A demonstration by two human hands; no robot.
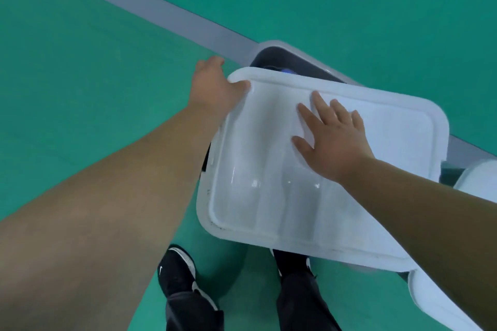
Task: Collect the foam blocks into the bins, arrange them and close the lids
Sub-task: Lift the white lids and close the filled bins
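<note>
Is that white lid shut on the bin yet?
Not yet. The lid lies askew over the bin, whose far corner shows uncovered; the left hand grips its corner, the right hand rests flat on top.

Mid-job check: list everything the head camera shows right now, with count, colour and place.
white rectangular plastic lid: one, white, held askew over the bin, not seated
storage bin with pale rim and dark inside: one, mostly under the lid, far end uncovered
blue item: one, inside the bin, too hidden to identify
white plastic pieces: two, right edge and lower right; lids or bins, cannot tell
green floor: one, all around
grey stripe: one, diagonal across the floor
black shoes with white trim: two, bottom centre
left hand: grips the lid's far left corner
right hand: flat on the lid top
</note>
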